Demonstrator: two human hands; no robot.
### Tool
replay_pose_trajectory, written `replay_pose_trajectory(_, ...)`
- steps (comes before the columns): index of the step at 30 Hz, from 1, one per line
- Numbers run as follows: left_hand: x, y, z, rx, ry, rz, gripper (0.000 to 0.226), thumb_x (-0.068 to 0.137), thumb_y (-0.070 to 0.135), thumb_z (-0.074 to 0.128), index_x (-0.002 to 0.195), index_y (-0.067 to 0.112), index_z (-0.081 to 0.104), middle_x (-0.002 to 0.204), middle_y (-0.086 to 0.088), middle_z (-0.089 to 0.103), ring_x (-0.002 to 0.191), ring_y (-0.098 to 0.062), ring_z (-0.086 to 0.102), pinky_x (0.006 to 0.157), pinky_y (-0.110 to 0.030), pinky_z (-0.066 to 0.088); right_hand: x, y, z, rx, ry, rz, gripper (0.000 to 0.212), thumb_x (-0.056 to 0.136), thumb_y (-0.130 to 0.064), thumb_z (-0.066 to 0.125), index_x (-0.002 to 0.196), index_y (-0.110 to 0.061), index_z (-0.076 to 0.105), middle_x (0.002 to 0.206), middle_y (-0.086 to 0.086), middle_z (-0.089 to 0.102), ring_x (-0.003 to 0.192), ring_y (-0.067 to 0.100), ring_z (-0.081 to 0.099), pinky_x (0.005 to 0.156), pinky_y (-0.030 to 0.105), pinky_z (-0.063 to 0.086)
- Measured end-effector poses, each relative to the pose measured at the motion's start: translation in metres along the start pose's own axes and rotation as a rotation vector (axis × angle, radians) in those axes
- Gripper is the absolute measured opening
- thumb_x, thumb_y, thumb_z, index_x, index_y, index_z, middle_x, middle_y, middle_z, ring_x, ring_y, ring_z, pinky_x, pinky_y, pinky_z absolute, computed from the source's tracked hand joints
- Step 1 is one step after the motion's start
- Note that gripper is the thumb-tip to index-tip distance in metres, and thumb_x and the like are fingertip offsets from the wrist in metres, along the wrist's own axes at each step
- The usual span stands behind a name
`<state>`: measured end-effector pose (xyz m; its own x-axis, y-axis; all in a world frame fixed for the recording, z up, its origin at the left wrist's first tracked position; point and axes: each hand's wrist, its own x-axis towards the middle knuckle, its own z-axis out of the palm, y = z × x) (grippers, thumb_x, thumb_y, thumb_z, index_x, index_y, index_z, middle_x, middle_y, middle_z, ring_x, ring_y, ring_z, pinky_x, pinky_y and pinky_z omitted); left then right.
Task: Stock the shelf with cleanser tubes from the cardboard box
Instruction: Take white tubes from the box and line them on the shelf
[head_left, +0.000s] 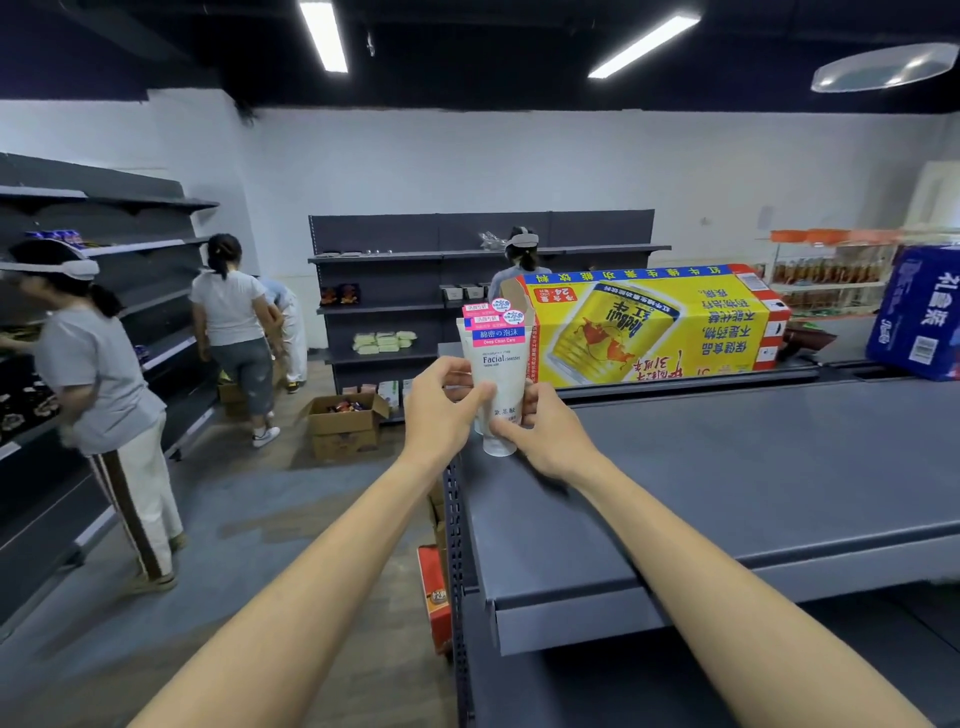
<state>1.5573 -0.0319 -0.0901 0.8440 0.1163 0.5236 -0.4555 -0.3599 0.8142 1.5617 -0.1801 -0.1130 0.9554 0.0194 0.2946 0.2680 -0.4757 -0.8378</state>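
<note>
A white facial cleanser tube (497, 364) with a blue and pink label stands cap-down at the left end of the dark grey shelf top (727, 467). At least one more tube (480, 314) stands close behind it, mostly hidden. My left hand (441, 410) grips the front tube from the left, thumb across its face. Pinching the tube's lower part from the right is my right hand (550, 431). The tube's cap (498, 447) touches the shelf surface.
A yellow drinks carton (649, 327) lies on the shelf behind the tubes, a blue carton (919, 312) at far right. An open cardboard box (345, 423) sits on the floor left of the shelf. Three people work at dark shelving on the left and at the back.
</note>
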Motion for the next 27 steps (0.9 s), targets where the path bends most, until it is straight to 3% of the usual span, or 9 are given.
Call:
replay_pose_trajectory(3,-0.001,0.002,-0.01,0.043,0.005,0.004,0.042,0.082,0.024,0.08,0.119,0.012,0.063,0.108,0.003,0.068,0.087,0.001,0.063,0.068,-0.008,0.049,-0.005,-0.006,-0.011,-0.016,-0.006,0.036,0.062,0.076,-0.032,0.084,0.121,-0.011,0.047,0.111,-0.001,0.064,0.101,0.016,0.064,0.093,0.032,0.052)
replay_pose_trajectory(5,-0.005,0.006,-0.015,0.059,0.045,-0.003,0.052,0.078,0.029,0.083,0.122,0.012,0.061,0.114,0.002,0.067,0.09,-0.007,0.067,0.078,-0.017,0.055,-0.014,-0.005,-0.028,-0.028,0.05,0.067,0.068,0.073,-0.037,0.086,0.121,-0.009,0.048,0.106,0.001,0.06,0.104,0.022,0.063,0.094,0.032,0.05)
replay_pose_trajectory(7,-0.018,0.012,-0.015,0.065,0.073,0.025,0.049,0.077,0.032,0.083,0.117,0.014,0.06,0.114,0.002,0.067,0.095,-0.012,0.069,0.088,-0.035,0.059,-0.029,0.0,-0.046,-0.038,0.07,0.089,0.066,0.073,-0.039,0.086,0.12,-0.01,0.049,0.11,0.003,0.061,0.106,0.022,0.064,0.097,0.035,0.051)
replay_pose_trajectory(8,-0.029,0.016,-0.012,0.071,0.074,0.056,0.046,0.078,0.032,0.083,0.114,0.015,0.06,0.111,0.003,0.067,0.095,-0.012,0.069,0.088,-0.037,0.059,-0.038,0.003,-0.055,-0.048,0.069,0.09,0.064,0.074,-0.038,0.085,0.12,-0.01,0.049,0.112,0.004,0.062,0.106,0.021,0.065,0.096,0.036,0.052)
replay_pose_trajectory(12,-0.077,0.037,0.008,0.041,0.028,0.135,0.041,0.079,0.032,0.08,0.11,0.015,0.06,0.106,0.003,0.066,0.094,-0.011,0.068,0.082,-0.025,0.057,-0.087,0.006,-0.086,-0.048,0.097,0.037,0.052,0.079,-0.032,0.082,0.116,-0.012,0.05,0.108,0.0,0.061,0.096,0.014,0.065,0.082,0.026,0.052)
replay_pose_trajectory(18,-0.165,0.058,0.037,0.002,-0.144,0.29,0.036,0.083,0.03,0.076,0.106,0.005,0.063,0.099,-0.001,0.068,0.091,-0.011,0.068,0.085,-0.026,0.056,-0.199,0.03,-0.119,0.072,0.289,-0.098,0.035,0.082,-0.014,0.077,0.106,-0.013,0.052,0.104,0.004,0.062,0.097,0.016,0.068,0.079,0.016,0.053)
replay_pose_trajectory(22,-0.238,0.061,0.063,-0.06,-0.317,0.295,0.03,0.086,0.027,0.074,0.106,0.009,0.063,0.102,0.001,0.068,0.095,-0.008,0.067,0.076,-0.019,0.056,-0.282,0.074,-0.124,0.075,0.319,0.021,0.035,0.083,-0.016,0.077,0.107,-0.018,0.052,0.106,-0.004,0.062,0.099,0.011,0.067,0.084,0.022,0.056)
replay_pose_trajectory(27,-0.318,0.025,0.096,-0.072,-0.541,0.123,0.026,0.084,0.025,0.078,0.103,0.015,0.065,0.096,0.002,0.07,0.092,-0.008,0.067,0.072,-0.012,0.053,-0.382,0.137,-0.1,0.013,0.261,0.327,0.035,0.085,-0.02,0.076,0.112,-0.018,0.054,0.105,-0.006,0.062,0.095,0.008,0.067,0.082,0.021,0.055)
